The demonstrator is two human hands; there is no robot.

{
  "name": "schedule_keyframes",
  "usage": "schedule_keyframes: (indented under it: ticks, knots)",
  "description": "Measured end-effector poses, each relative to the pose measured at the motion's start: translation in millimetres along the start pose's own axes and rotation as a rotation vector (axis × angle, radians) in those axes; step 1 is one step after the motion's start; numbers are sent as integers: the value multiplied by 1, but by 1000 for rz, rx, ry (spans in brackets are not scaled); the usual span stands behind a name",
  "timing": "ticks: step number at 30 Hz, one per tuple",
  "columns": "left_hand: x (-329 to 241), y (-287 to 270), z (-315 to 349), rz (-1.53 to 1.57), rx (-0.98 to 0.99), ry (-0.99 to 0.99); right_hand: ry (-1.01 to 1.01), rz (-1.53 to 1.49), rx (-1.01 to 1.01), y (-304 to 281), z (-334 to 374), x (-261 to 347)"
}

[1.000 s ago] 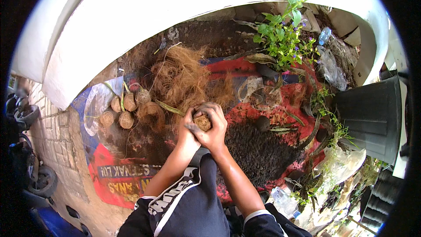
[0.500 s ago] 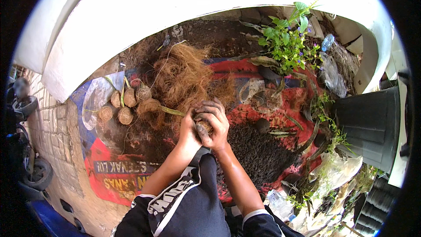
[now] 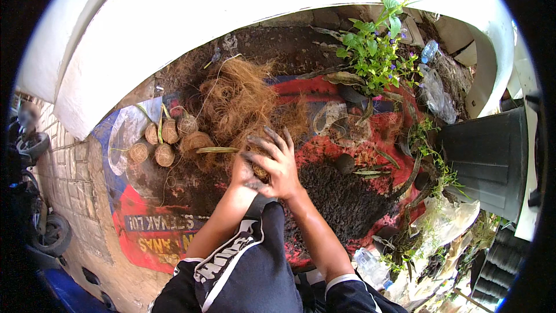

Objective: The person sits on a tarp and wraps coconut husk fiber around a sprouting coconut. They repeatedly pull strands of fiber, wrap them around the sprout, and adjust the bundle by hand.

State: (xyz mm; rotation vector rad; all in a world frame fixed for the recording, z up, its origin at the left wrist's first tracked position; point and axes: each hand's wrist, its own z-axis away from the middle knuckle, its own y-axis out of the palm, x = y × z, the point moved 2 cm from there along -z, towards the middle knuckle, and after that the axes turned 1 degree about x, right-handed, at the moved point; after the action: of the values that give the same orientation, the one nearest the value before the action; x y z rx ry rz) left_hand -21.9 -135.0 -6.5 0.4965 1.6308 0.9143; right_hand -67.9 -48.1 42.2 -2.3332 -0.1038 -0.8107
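Both of my hands are pressed around a small brown ball wrapped in coconut fibre [image 3: 260, 169]. A green leaf [image 3: 218, 150] sticks out of it to the left. My left hand [image 3: 242, 173] grips its left side, mostly covered by the other hand. My right hand [image 3: 274, 165] lies over the top and right side, its soil-stained fingers spread across the ball. Just beyond is a heap of loose coconut fibre [image 3: 240, 95]. Several finished fibre balls [image 3: 164, 155] bound with string lie to the left, some with leaves. Dark soil [image 3: 339, 206] is piled to the right.
Everything rests on a red and blue printed sheet [image 3: 130, 208]. A flowering plant [image 3: 370, 52] stands at the far right, near plastic bottles [image 3: 429, 51]. A dark bin [image 3: 486, 162] is at the right. Paving and a motorbike wheel [image 3: 53, 235] are at the left.
My right hand has turned and its fingers have spread out over the ball. The ball has rotated slightly, and its leaf now points more level to the left.
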Motion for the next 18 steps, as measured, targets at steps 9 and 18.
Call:
schedule_keyframes:
  ticks: [9,18]
  knots:
    - [5,3,-11,-395,-431,-286,999,-740,-511,26,21,-10]
    - [4,2,-2,322,-314,-350,263,-262,-105,-14,-2,-17]
